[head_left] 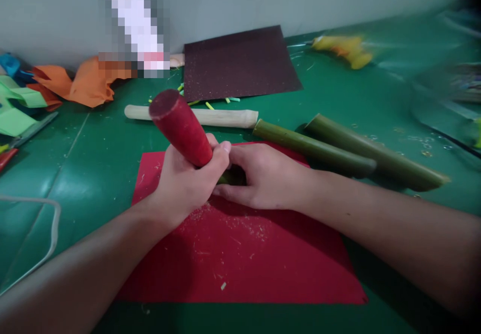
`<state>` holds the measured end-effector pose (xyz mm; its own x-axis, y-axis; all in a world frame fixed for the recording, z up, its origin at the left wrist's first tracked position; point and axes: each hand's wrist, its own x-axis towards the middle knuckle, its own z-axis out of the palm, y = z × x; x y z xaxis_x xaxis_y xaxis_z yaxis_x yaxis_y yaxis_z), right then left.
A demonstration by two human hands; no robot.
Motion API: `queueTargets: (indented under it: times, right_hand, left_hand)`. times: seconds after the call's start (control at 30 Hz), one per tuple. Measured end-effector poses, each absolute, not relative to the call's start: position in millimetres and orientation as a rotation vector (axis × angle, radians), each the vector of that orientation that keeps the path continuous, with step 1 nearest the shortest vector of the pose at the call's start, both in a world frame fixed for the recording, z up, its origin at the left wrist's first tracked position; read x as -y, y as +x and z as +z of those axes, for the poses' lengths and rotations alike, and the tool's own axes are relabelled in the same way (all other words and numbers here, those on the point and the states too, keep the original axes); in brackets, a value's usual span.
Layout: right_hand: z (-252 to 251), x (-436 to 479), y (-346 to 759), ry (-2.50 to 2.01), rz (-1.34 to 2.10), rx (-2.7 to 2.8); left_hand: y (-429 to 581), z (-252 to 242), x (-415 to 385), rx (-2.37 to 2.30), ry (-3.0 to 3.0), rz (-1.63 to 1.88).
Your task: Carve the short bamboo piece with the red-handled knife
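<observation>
A thick red cylinder (pixel 184 131) with a flat, darker end rises tilted out of my left hand (pixel 188 176), whose fingers and thumb are wrapped round it. Its lower end is hidden by the hand. Beside it, my right hand (pixel 263 176) curls round a short green bamboo piece (pixel 233 175), mostly covered by the fingers. The hands meet above a red sheet (pixel 270 259) sprinkled with pale shavings. Just beyond it lie a pale peeled bamboo stick (pixel 225 118) and two green bamboo tubes, one nearer (pixel 315 148) and one farther (pixel 379 153).
A dark brown sheet (pixel 240 63) lies towards the wall over small coloured bits. A yellow-handled tool (pixel 341 48) is at the back right. Crumpled orange paper (pixel 92 81) and light green paper (pixel 17 106) lie left, near a pale wire-like loop (pixel 56 219). The tabletop (pixel 101 128) is green.
</observation>
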<state>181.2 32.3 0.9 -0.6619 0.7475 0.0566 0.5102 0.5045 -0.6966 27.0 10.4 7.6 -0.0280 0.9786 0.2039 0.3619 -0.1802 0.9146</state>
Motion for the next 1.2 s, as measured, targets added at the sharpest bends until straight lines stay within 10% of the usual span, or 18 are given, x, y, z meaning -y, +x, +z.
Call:
queueTargets:
  times: [1.2]
  right_hand:
    - [1.0,-34.2,182.1,-1.102,0.921,2.405]
  left_hand:
    - [20.6,6.3,-10.7,-1.356,1.516,1.252]
